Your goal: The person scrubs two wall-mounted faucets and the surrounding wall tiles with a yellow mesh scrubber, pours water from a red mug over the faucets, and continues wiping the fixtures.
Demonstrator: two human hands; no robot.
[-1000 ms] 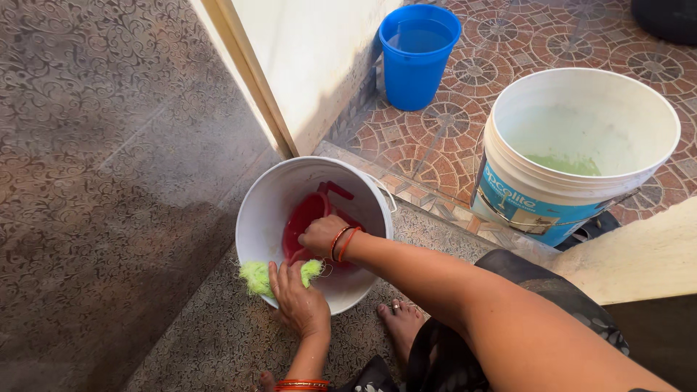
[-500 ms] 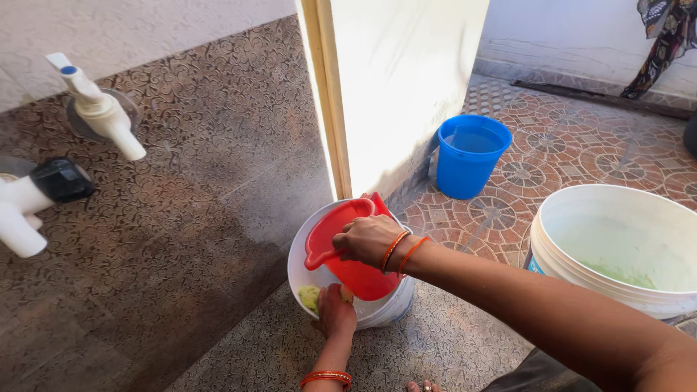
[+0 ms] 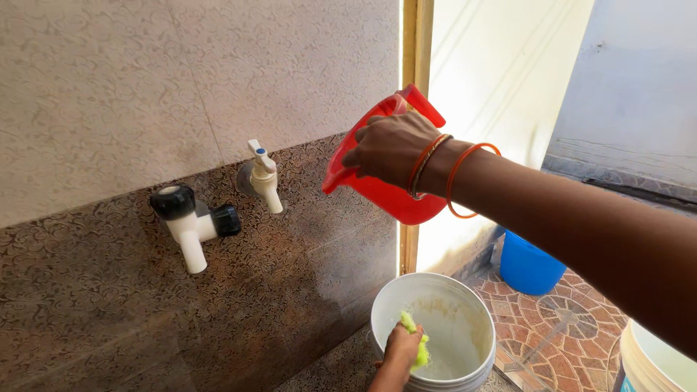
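Red translucent plastic marks the jug (image 3: 385, 181), which the right hand (image 3: 388, 149) holds high in front of the wall, fingers (image 3: 361, 156) wrapped over its rim and upper side so that they are pressed against the plastic rather than spread. The jug is tipped, its long axis slanting from the handle at upper right down toward the pouring lip at lower left, and that lip points toward the white wall tap (image 3: 263, 176), which sits just to the left of it and slightly lower. Directly below the jug, well apart from it, stands the white bucket (image 3: 465, 319) on the floor, its inside wet and smeared. The left hand (image 3: 401, 348) rests at the near rim of that bucket, fingers closed on a yellow-green scrubber (image 3: 417, 341) that presses against the inner wall. So the right hand alone carries the jug, while the left hand is the one near the bucket; the jug lies above and a little behind the left hand. Further left on the brown patterned tile is a second white valve with black caps (image 3: 192, 221). A blue bucket (image 3: 530, 265) stands beyond the door frame on the patterned floor, and the rim of another white pail (image 3: 650, 363) shows at the lower right corner.
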